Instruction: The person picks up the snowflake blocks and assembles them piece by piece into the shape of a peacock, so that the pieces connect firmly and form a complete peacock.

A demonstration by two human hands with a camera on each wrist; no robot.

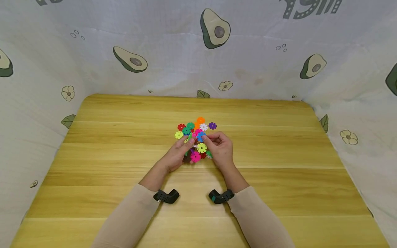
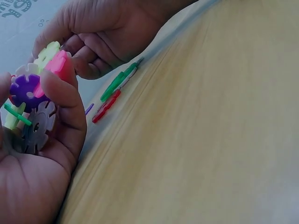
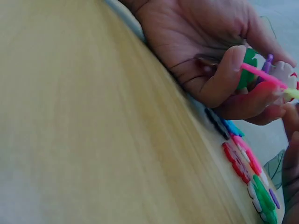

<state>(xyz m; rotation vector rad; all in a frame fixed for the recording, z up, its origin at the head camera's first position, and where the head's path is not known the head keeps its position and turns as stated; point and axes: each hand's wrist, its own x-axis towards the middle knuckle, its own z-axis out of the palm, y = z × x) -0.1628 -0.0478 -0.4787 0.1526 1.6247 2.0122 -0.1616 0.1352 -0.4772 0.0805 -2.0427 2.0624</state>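
My left hand (image 1: 176, 155) holds a cluster of flower-shaped, slotted plastic discs. In the left wrist view, a brown disc (image 2: 41, 126) sits against its palm, with a purple disc (image 2: 28, 91) and a pink disc (image 2: 57, 65) above its fingertips. A green disc (image 3: 247, 67) shows within the same cluster in the right wrist view. From the other side, my right hand (image 1: 221, 150) pinches a yellow disc (image 1: 201, 148), which meets the pink one's edge. Its thumb is hidden in the left wrist view.
More loose discs lie on the wooden table (image 1: 279, 137) beyond and beneath the hands, among them an orange disc (image 1: 200, 120), a purple one and a red disc (image 1: 181, 127). A white cloth (image 1: 173, 69) with avocado prints hangs along the back and sides.
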